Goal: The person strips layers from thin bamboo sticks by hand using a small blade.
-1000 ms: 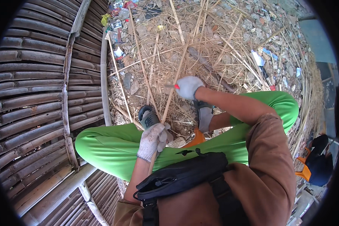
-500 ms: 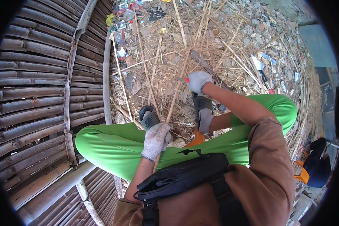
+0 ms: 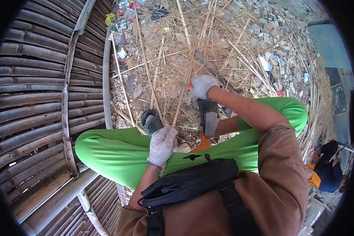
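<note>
Wrapped in a pale knit work glove, my left hand (image 3: 163, 146) is closed around a long thin bamboo strip (image 3: 178, 107). The strip runs from my lap forward between my feet and over the littered ground. My right hand (image 3: 204, 87), gloved the same way, grips a knife (image 3: 190, 85) with a red handle. Its short blade points left and reaches the strip; whether the edge touches it I cannot tell. Most of the handle is hidden inside the glove.
Several other bamboo strips (image 3: 146, 63) lie ahead among shavings and rubbish. At left stands a bamboo slat wall (image 3: 31, 74). My green-trousered legs are spread around an orange seat (image 3: 201, 143). A black bag (image 3: 188, 181) hangs at my front. Another person (image 3: 329, 169) sits at far right.
The whole view has shifted slightly, so the scene sits a little further left. Both hands keep their grips, and the knife stays beside the strip.
</note>
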A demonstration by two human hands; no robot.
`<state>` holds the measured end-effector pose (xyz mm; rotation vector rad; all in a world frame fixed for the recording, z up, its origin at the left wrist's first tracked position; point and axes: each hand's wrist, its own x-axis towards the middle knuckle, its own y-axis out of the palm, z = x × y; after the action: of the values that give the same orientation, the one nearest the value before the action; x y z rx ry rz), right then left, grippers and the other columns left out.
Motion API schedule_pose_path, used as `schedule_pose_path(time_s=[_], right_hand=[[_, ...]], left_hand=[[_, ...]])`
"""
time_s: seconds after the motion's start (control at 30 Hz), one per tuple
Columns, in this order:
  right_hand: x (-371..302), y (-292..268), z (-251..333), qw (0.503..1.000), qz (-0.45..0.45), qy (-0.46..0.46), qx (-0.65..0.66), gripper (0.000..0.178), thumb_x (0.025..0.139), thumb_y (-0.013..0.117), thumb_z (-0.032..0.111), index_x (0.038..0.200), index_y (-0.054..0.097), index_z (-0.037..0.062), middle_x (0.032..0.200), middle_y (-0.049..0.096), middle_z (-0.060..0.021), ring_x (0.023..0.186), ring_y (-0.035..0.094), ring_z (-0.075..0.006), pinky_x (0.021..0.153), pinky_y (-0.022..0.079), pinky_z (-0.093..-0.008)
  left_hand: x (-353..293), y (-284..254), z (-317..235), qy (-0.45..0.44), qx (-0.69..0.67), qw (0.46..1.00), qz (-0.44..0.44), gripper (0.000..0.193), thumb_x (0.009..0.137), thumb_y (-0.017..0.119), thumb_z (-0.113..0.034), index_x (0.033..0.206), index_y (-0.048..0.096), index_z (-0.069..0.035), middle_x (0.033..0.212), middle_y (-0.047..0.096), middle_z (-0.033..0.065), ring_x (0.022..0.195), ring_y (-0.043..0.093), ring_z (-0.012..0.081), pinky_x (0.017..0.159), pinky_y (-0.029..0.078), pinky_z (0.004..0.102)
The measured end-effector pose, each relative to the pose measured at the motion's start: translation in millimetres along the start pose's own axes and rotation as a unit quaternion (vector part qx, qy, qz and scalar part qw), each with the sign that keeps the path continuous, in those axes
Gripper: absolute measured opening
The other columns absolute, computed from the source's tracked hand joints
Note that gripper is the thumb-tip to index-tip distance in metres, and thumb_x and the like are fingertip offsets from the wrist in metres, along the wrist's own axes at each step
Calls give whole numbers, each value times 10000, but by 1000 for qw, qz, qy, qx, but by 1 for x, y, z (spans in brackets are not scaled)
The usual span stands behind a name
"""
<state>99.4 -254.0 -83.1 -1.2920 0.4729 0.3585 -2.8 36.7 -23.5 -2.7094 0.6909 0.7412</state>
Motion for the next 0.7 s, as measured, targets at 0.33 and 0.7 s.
schedule_pose_path(time_s=[0.33,0.7], right_hand=[[-36,8,35,996,-21,-57,59,359,976,571,368,1012,771,72,1005,782,-187,939,762,-385,844,605,-522],[12,28,-35,991,-72,109,34,371,953,577,320,1102,799,63,1114,775,-221,1048,763,-383,896,607,-509]], left_hand=[[7,-13,-14,-101,-258,959,66,299,1063,623,-277,1111,674,14,692,613,47,474,523,133,430,411,290],[14,-13,6,-113,-317,935,109,306,1075,619,-253,1116,668,46,702,636,55,452,519,129,382,365,263]])
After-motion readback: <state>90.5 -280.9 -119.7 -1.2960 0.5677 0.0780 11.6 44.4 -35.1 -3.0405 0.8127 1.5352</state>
